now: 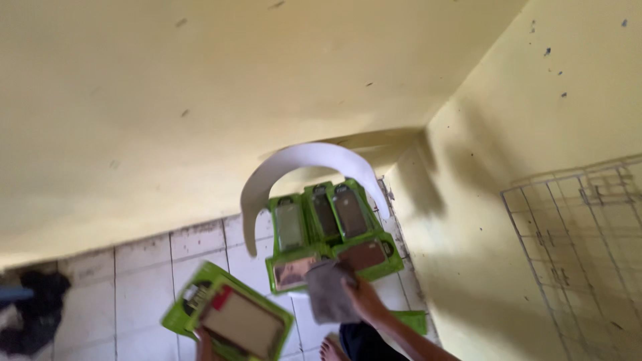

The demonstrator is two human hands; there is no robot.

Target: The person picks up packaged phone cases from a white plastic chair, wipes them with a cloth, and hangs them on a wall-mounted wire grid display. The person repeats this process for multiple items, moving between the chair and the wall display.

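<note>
Right hand (pixel 364 297) is gripping a grey cloth (pixel 329 291), pressing it vs. the green phone-case packs (pixel 321 224) lying on the tiled floor (pixel 144 281) by the yellow wall (pixel 508 134). Left hand (pixel 204 347), mostly out of frame, is holding another green pack (pixel 231 317) w/ fingers closed on its bottom edge, just above the floor.

Packaged phone cases (pixel 331 230) on floor in wall corner, wire grid (pixel 582 234) to their right

I hold a grey cloth (pixel 329 291) bunched against the floor's green packs; a tilted, blurry green phone-case pack (pixel 229 313), seemingly unopened
</note>
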